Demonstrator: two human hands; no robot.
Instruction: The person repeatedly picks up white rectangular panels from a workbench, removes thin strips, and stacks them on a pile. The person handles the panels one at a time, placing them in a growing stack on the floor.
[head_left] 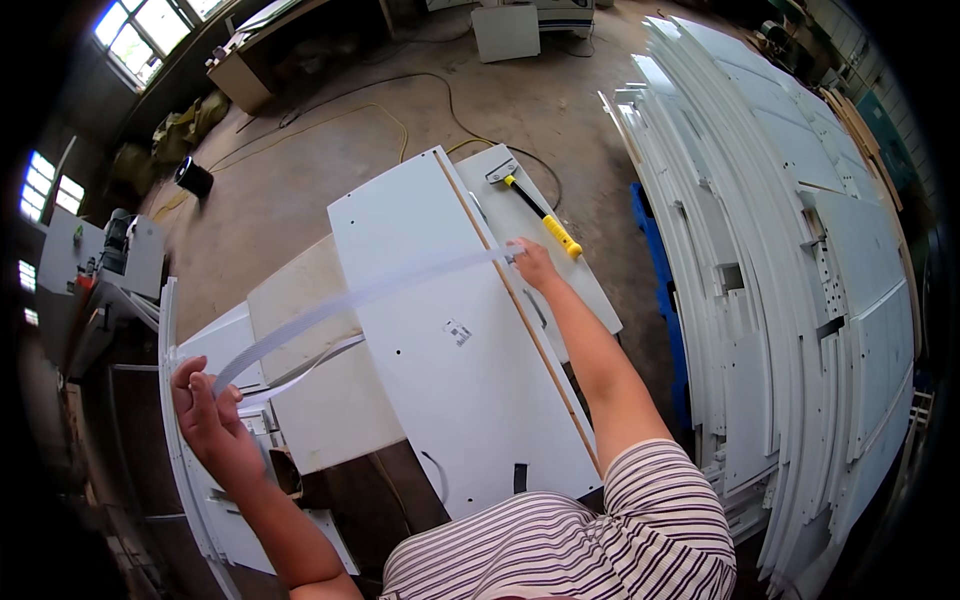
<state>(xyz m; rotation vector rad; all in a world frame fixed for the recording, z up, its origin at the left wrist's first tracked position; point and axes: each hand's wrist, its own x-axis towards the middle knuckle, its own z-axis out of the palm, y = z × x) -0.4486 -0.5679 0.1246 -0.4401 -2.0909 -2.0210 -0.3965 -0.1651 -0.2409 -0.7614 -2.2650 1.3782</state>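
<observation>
On the floor (265, 225), a large stack of white panels (800, 270) was heaped along the right side, with a blue base (658, 290) showing at its left edge. In the middle, a long white panel (400, 225) was laid lengthwise from near to far, its right edge (550, 360) left brown. Beside its left edge, beige boarding (340, 415) was seen, and a smaller pale board (590, 300) was placed at its right.

A thin, translucent white strip (345, 300) was stretched in a shallow arc above the white panel, between the two hands. A lower length of strip was seen running from the left hand toward the panel's left edge; whether it was the same piece could not be told.

By the right hand (535, 265), just beyond the brown edge, the strip's right end was held between closed fingertips. The left hand (212, 410) was kept half open at the far left, fingers loosely curved, with the strip met between thumb and fingers; how firmly it was gripped could not be told.

On the far part of the pale board, a scraper with a yellow and black handle (545, 220) was left lying, untouched. A small printed label (457, 332) was stuck on the white panel.
</observation>
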